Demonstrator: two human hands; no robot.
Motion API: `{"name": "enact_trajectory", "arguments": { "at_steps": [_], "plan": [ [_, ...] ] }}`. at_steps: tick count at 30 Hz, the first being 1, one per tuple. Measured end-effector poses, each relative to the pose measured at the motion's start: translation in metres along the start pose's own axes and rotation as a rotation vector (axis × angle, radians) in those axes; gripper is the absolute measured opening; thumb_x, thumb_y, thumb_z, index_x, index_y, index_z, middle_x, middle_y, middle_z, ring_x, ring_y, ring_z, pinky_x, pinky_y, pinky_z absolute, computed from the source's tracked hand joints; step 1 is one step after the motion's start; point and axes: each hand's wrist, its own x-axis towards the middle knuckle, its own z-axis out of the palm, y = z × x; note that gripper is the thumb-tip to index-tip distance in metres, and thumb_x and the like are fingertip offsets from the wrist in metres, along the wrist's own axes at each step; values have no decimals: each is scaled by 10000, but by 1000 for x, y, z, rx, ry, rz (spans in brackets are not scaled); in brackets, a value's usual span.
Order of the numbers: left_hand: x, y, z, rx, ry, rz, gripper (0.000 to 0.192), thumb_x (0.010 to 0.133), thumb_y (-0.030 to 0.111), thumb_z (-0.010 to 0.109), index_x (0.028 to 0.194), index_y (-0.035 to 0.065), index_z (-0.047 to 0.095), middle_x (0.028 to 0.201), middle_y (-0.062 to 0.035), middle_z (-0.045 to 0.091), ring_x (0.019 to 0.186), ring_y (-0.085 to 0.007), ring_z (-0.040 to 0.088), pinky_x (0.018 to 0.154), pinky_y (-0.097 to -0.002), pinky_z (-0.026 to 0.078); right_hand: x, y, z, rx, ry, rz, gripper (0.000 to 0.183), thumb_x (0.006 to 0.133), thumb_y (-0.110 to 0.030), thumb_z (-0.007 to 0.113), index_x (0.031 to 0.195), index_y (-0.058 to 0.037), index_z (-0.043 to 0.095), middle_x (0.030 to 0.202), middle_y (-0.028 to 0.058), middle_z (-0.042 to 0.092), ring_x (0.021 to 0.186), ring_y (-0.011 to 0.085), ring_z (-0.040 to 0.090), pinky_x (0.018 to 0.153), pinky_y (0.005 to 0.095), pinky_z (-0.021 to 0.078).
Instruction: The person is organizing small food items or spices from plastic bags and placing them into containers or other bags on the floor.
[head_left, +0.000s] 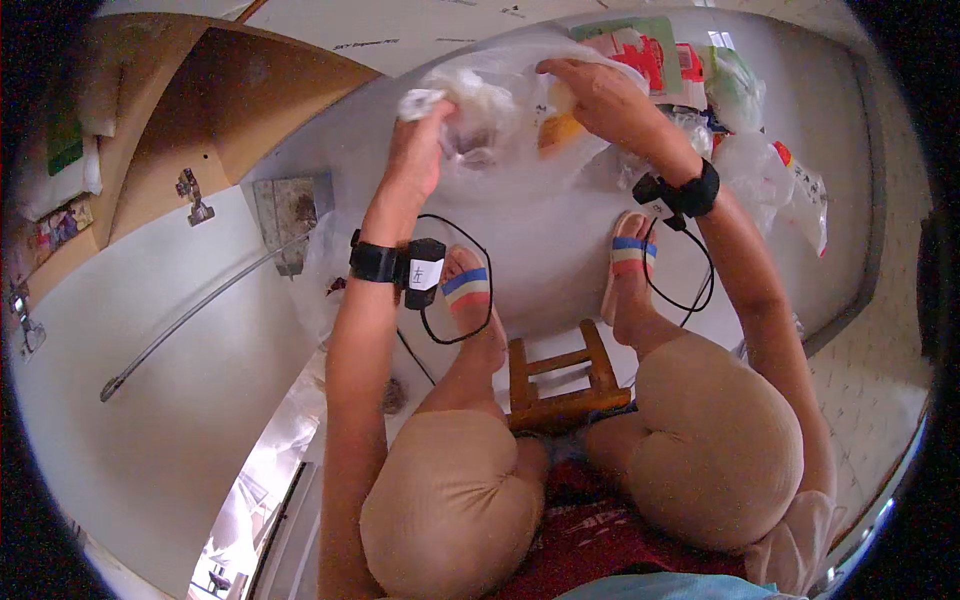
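Observation:
A thin translucent plastic bag (510, 161) spreads out before me. My left hand (416, 150) grips its bunched, whitish film at the left side. On the bag's right side lies my right hand (604, 101), its index finger stretched to the left and the other fingers partly hidden. Whether these fingers pinch the film cannot be told. An orange-yellow packet (561, 133) shows through the film just below the right hand. Both wrists wear black straps with small cabled devices.
Several plastic packages, among them a red-and-white packet (637, 58) and a white printed bag (806, 191), lie at the right. A wooden stool (570, 405) stands between my legs. Left are a metal dustpan (289, 217), a thin rod (202, 315) and an open wooden cabinet (172, 112).

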Motion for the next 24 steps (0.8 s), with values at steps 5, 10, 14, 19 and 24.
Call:
{"name": "enact_trajectory", "arguments": {
  "at_steps": [5,10,14,19,24],
  "plan": [
    [2,4,-11,-347,-57,-56,347,938,131,533,1249,-20,546,1295,-120,582,1198,-241,552,1045,-410,416,-2,-24,5,96,-74,-115,703,788,-128,684,1425,-37,402,1345,236,533,1211,378,540,1038,412,432],
    [-10,3,8,-291,-78,70,308,886,94,635,1185,33,598,1186,-78,621,1106,-187,591,958,-350,482,-7,-48,-6,747,-75,127,612,841,-277,703,1361,-24,502,1195,226,635,1049,322,640,898,389,490],
    [-22,11,36,94,-117,321,355,839,-6,677,1179,54,592,1099,-21,636,1016,-114,586,869,-256,481,-7,-44,1,572,148,156,454,845,-207,687,1231,15,597,924,149,677,831,230,634,801,336,501],
    [-29,17,24,162,-54,315,320,842,-46,649,1146,38,595,1062,-13,641,986,-90,587,860,-253,479,-6,-37,-6,579,241,116,421,829,-143,676,1215,10,609,927,162,674,830,234,636,795,331,507],
    [-39,26,45,534,-15,696,303,881,2,642,1179,30,589,1103,-46,640,1006,-148,615,917,-280,492,-10,-29,-11,719,217,77,395,827,-99,659,1203,15,615,982,173,678,851,246,652,783,339,517]
  ]
}}
